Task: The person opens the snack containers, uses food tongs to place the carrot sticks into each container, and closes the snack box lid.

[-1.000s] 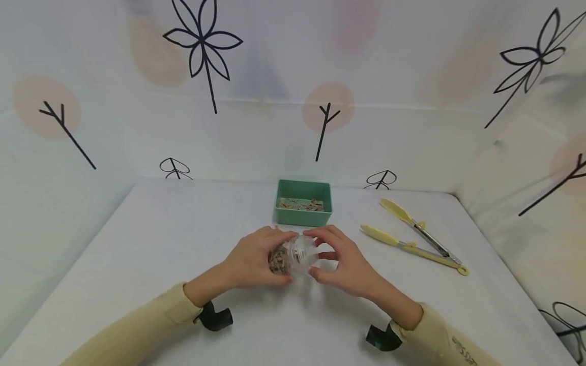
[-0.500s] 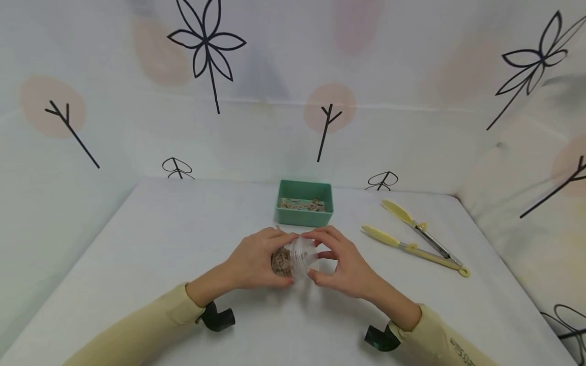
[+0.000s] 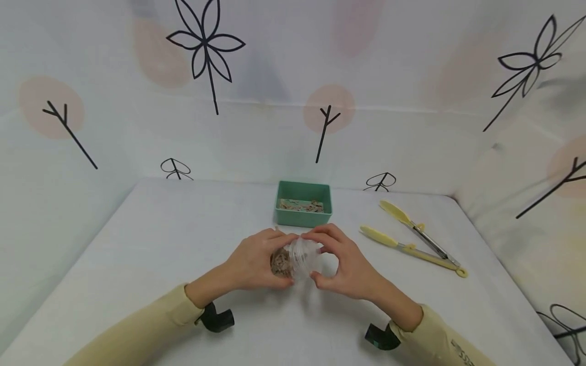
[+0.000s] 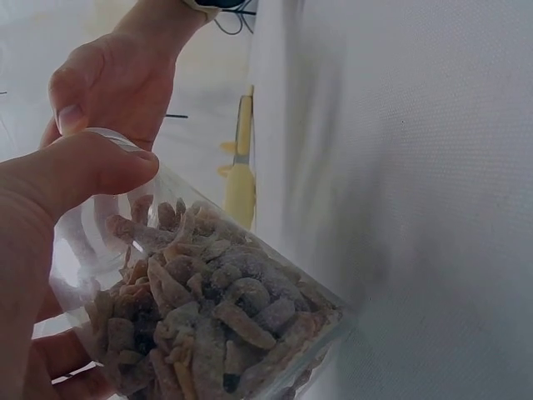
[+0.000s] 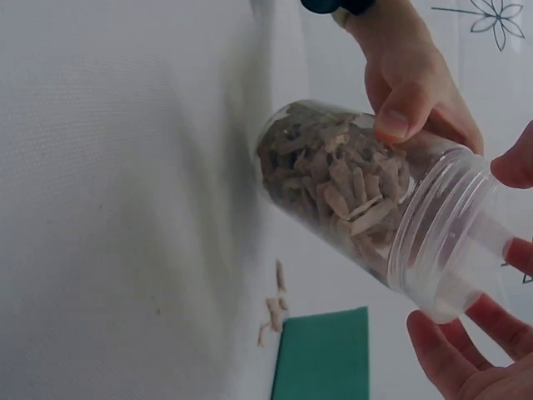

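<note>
A clear plastic jar (image 3: 280, 262) lies tilted in mid-table, packed with dried brown strips that show closely in the left wrist view. My left hand (image 3: 254, 260) grips its body, thumb on the near side and fingers round the far side. At the jar's right end is a translucent ridged screw lid (image 5: 445, 229). My right hand (image 3: 348, 264) curves its fingers and thumb round this lid, fingertips at its rim. In the right wrist view the jar's base is down toward the cloth and the lid end is raised.
Behind the hands stands a green rectangular box (image 3: 304, 218) with more brown strips inside. A few loose strips (image 5: 273, 312) lie beside it. Spread yellow-and-steel tongs (image 3: 428, 255) rest on the white cloth at the right. Patterned white fabric walls enclose the table.
My right fingers and thumb have shifted slightly round the lid, the thumb moving a little outward from its edge. The left hand and jar have stayed nearly in place.
</note>
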`<state>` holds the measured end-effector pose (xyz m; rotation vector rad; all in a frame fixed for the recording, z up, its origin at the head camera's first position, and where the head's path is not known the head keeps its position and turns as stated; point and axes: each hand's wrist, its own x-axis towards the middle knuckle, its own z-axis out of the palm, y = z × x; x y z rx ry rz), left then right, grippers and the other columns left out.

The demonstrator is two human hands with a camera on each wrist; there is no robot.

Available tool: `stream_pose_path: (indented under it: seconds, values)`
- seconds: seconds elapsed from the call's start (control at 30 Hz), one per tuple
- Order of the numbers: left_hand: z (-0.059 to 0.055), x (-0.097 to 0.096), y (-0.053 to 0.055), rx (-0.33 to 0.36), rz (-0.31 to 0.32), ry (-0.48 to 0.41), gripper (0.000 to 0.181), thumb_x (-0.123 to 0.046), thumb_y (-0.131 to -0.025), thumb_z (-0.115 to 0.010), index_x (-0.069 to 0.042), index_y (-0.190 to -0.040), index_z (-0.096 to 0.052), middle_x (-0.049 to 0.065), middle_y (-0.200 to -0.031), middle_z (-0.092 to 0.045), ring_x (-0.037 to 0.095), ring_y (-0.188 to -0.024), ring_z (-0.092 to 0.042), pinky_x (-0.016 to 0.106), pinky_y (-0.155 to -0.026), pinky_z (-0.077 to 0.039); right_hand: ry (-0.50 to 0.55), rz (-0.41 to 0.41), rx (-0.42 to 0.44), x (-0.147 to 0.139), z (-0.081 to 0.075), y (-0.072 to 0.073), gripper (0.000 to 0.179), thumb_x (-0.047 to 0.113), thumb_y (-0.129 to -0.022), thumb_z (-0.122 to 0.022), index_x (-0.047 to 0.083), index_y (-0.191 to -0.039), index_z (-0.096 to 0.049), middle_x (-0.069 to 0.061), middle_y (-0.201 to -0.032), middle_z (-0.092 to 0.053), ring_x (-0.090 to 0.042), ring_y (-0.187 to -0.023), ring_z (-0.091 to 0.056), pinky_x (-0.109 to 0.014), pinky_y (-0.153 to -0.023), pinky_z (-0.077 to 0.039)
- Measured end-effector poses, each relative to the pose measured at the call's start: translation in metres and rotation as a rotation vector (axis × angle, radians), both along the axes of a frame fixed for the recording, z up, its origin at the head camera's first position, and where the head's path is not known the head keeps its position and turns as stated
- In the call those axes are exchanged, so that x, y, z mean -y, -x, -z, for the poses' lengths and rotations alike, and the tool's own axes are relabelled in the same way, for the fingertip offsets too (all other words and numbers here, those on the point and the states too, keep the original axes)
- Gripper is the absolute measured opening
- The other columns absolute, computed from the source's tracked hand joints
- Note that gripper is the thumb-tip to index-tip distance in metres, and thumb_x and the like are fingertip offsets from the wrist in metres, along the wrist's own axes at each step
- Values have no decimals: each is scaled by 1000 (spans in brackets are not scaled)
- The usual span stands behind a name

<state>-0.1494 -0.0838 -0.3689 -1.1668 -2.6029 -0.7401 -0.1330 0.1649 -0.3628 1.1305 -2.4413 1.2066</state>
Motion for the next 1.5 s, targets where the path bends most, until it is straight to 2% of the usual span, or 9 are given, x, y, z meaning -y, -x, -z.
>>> stream_pose_path:
  seconds: [0.3, 0.6, 0.7, 0.87, 1.0, 1.07, 1.3, 1.37, 1.5]
  values:
    - [0, -1, -3, 3, 1, 0, 81, -45, -68, -87, -13, -137, -60, 1, -120, -65, 14, -107, -59, 36, -81, -55, -17, -25, 30, 2, 2, -2, 64, 8, -75, -79, 12, -135, -58, -3, -127, -52, -25, -112, -56, -35, -82, -56]
    - [2, -7, -4, -3, -30, -5, 80, -46, -67, -86, -18, -137, -60, -2, -115, -65, 12, -102, -58, 32, -75, -54, -80, 190, 149, 4, 3, -8, 52, 32, -88, -75, 15, -134, -59, 0, -112, -59, -16, -92, -60, -35, -74, -58]
    - [2, -7, -3, 31, -42, -11, 79, -47, -67, -86, -19, -136, -60, -4, -116, -65, 9, -103, -56, 32, -75, -53, -85, 222, 163, 3, 6, -8, 53, 36, -91, -71, 15, -138, -56, -2, -115, -60, -18, -97, -61, -36, -76, -58]
    - [1, -7, -3, 96, -61, -31, 78, -46, -66, -88, -18, -132, -57, -6, -112, -64, 6, -95, -54, 30, -75, -51, -5, 93, 119, -1, 5, -6, 61, 23, -89, -75, 18, -144, -49, -2, -138, -50, -23, -122, -54, -46, -92, -53]
    - [0, -8, -3, 114, -62, -30, 75, -46, -65, -88, -20, -128, -56, -7, -108, -62, 5, -92, -53, 29, -73, -51, -3, -41, 44, -3, 4, -4, 62, 9, -82, -77, 16, -139, -54, -4, -144, -47, -24, -131, -46, -49, -101, -46]
    - [0, -9, -3, 116, -61, -27, 75, -46, -66, -88, -20, -129, -56, -7, -109, -63, 5, -93, -53, 29, -73, -51, -18, -35, 33, -2, 5, -2, 57, 10, -83, -76, 15, -136, -57, -4, -140, -51, -24, -126, -50, -46, -95, -49]
    - [0, -11, 0, 113, -44, -27, 74, -46, -66, -87, -21, -128, -56, -7, -106, -62, 6, -91, -52, 27, -70, -50, -111, 203, 164, 2, 4, -1, 45, 36, -95, -67, 14, -133, -57, 2, -115, -61, -13, -91, -61, -29, -72, -55]
    - [0, -12, 0, 118, -45, -27, 73, -46, -66, -87, -21, -127, -56, -8, -105, -62, 5, -90, -52, 27, -70, -49, -110, 185, 164, 0, 3, 0, 47, 33, -95, -68, 13, -136, -55, 0, -121, -60, -14, -96, -62, -30, -75, -56]
    - [-2, -11, 0, 140, -58, -24, 72, -44, -66, -88, -21, -127, -57, -8, -106, -62, 6, -90, -52, 28, -71, -49, -33, 25, 122, -9, 0, 1, 55, 9, -87, -73, 12, -138, -53, -4, -139, -50, -20, -120, -54, -43, -90, -54]
